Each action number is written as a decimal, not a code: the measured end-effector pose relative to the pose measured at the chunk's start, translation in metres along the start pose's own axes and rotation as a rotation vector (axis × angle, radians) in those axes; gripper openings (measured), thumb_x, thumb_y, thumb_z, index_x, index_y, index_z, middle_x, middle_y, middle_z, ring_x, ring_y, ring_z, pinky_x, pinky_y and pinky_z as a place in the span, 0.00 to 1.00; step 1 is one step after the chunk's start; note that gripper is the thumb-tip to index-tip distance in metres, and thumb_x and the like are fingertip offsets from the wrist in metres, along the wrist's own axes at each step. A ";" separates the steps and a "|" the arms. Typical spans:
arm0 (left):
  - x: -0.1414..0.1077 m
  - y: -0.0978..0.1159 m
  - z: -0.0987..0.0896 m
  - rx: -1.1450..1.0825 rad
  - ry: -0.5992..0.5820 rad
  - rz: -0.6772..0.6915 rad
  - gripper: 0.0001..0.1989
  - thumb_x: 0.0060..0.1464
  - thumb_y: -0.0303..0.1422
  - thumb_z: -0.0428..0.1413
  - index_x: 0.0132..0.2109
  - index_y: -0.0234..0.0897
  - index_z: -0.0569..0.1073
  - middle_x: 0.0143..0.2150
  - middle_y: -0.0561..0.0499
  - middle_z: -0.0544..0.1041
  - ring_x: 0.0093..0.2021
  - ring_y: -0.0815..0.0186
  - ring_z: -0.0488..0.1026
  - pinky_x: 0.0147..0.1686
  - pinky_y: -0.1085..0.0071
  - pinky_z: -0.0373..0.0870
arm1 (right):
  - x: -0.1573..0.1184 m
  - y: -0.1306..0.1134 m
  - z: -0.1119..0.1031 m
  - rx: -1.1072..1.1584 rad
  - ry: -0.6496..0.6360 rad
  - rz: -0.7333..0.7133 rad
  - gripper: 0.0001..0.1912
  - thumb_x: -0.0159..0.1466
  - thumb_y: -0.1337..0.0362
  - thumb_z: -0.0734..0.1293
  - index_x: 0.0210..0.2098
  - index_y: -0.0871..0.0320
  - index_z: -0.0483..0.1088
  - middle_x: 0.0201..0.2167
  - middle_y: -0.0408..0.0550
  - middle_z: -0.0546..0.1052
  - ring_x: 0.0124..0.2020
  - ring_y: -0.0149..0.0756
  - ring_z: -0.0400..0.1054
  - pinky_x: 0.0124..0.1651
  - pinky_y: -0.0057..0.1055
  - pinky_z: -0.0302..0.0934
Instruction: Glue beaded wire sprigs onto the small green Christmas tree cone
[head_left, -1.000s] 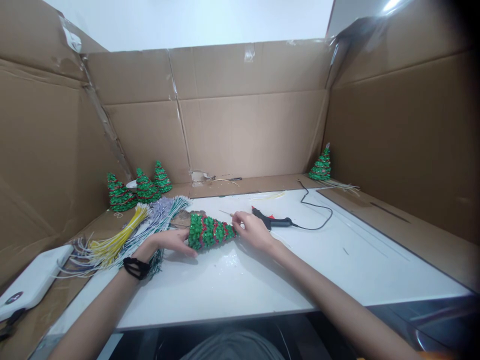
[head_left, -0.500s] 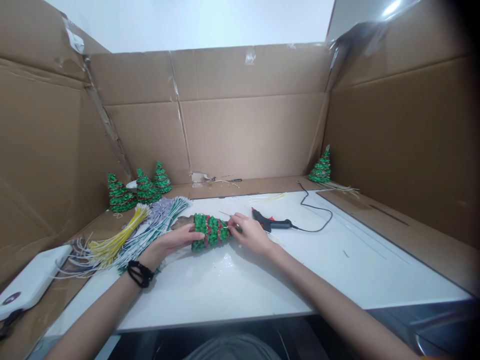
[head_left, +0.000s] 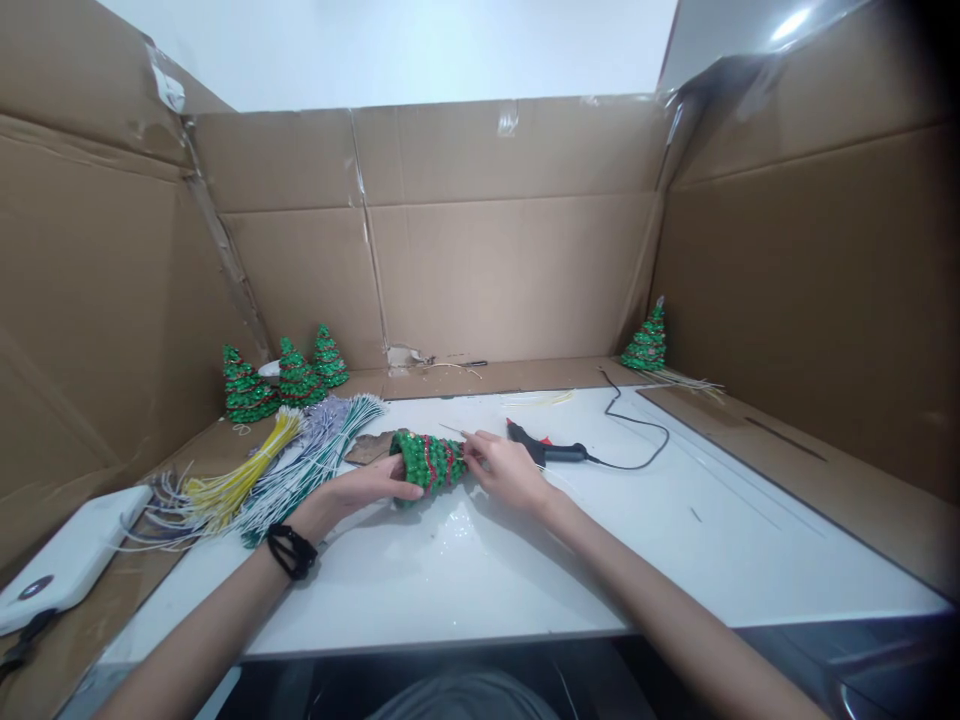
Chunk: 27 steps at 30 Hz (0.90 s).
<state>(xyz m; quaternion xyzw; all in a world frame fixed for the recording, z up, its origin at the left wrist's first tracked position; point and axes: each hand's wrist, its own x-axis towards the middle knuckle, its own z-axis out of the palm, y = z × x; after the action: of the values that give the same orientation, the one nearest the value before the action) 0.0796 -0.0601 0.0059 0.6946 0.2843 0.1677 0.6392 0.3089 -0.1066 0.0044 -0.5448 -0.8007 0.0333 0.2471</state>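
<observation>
A small green Christmas tree (head_left: 433, 462) with red garland lies on its side above the white board, its hollow base facing left. My left hand (head_left: 369, 482) grips it at that base, with the thumb outside and some fingers hidden in the opening. At the tree's tip, my right hand (head_left: 499, 465) is closed in a pinch. A thin pointed tool (head_left: 451, 429) sticks out to the left from its fingers; the rest of it is hidden, so its kind is unclear. Just behind this hand lies a black glue gun (head_left: 559, 453) with a red nozzle.
Bundles of yellow wires (head_left: 244, 475) and green-and-white wires (head_left: 319, 465) lie at left, beside a white device (head_left: 71, 555). Three finished-looking trees (head_left: 298, 375) stand back left, another tree (head_left: 646, 340) back right. Cardboard walls (head_left: 517, 280) enclose the white board (head_left: 570, 590).
My left hand has turned the tree so its hollow base shows more, with fingers now deeper in the opening. Both hands have shifted slightly right in the view.
</observation>
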 end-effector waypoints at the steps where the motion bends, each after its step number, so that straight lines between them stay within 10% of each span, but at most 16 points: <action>1: 0.000 0.001 0.001 0.001 0.000 -0.001 0.31 0.45 0.34 0.62 0.57 0.37 0.65 0.59 0.43 0.67 0.60 0.56 0.60 0.58 0.62 0.54 | 0.000 -0.001 0.000 -0.001 -0.002 0.002 0.07 0.63 0.69 0.58 0.33 0.58 0.66 0.33 0.45 0.72 0.30 0.29 0.63 0.29 0.25 0.46; 17: 0.006 -0.003 -0.005 -0.281 0.168 -0.104 0.16 0.30 0.25 0.50 0.31 0.36 0.75 0.33 0.50 0.78 0.40 0.58 0.72 0.48 0.63 0.63 | 0.000 -0.006 0.010 0.110 0.041 0.048 0.08 0.63 0.70 0.56 0.30 0.58 0.64 0.32 0.48 0.72 0.33 0.33 0.64 0.35 0.26 0.53; 27: 0.011 0.000 0.008 -0.169 0.254 -0.111 0.23 0.40 0.33 0.62 0.47 0.36 0.73 0.46 0.45 0.77 0.51 0.57 0.71 0.55 0.62 0.61 | 0.000 -0.005 0.009 0.077 -0.042 0.026 0.11 0.60 0.74 0.52 0.41 0.58 0.58 0.27 0.47 0.70 0.26 0.35 0.60 0.28 0.27 0.47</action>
<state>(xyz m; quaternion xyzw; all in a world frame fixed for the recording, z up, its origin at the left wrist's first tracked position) 0.0933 -0.0602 0.0038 0.5947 0.3857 0.2418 0.6626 0.3011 -0.1071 -0.0018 -0.5444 -0.7967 0.0786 0.2506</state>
